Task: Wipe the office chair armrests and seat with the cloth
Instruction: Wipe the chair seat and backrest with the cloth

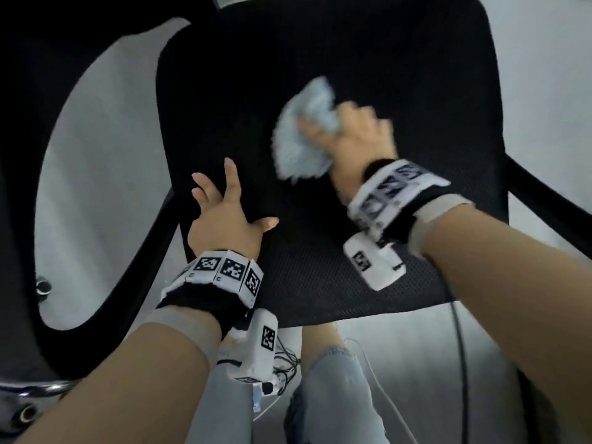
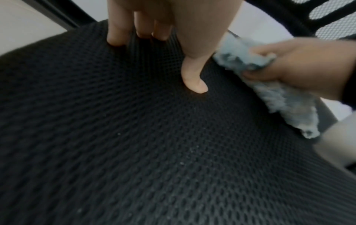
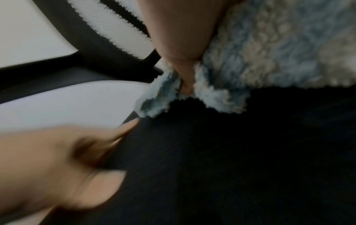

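Note:
The black mesh seat (image 1: 368, 75) of the office chair fills the middle of the head view. My right hand (image 1: 349, 136) grips a fluffy light-blue cloth (image 1: 301, 136) and presses it on the seat's centre; it is blurred. My left hand (image 1: 224, 206) lies flat on the seat's left front edge, fingers spread and straight. In the left wrist view my left fingers (image 2: 194, 79) touch the mesh (image 2: 134, 137), with the cloth (image 2: 269, 91) at the right. The right wrist view shows the cloth (image 3: 260, 53) bunched round my thumb above the dark seat (image 3: 231, 167).
The left armrest (image 1: 54, 75) curves as a black loop at the left, and the right armrest's strut (image 1: 544, 193) slants down at the right. Pale floor (image 1: 102, 155) shows around the chair. My legs in light jeans (image 1: 333, 395) stand at the seat's front edge, beside a dark cable (image 1: 461, 347).

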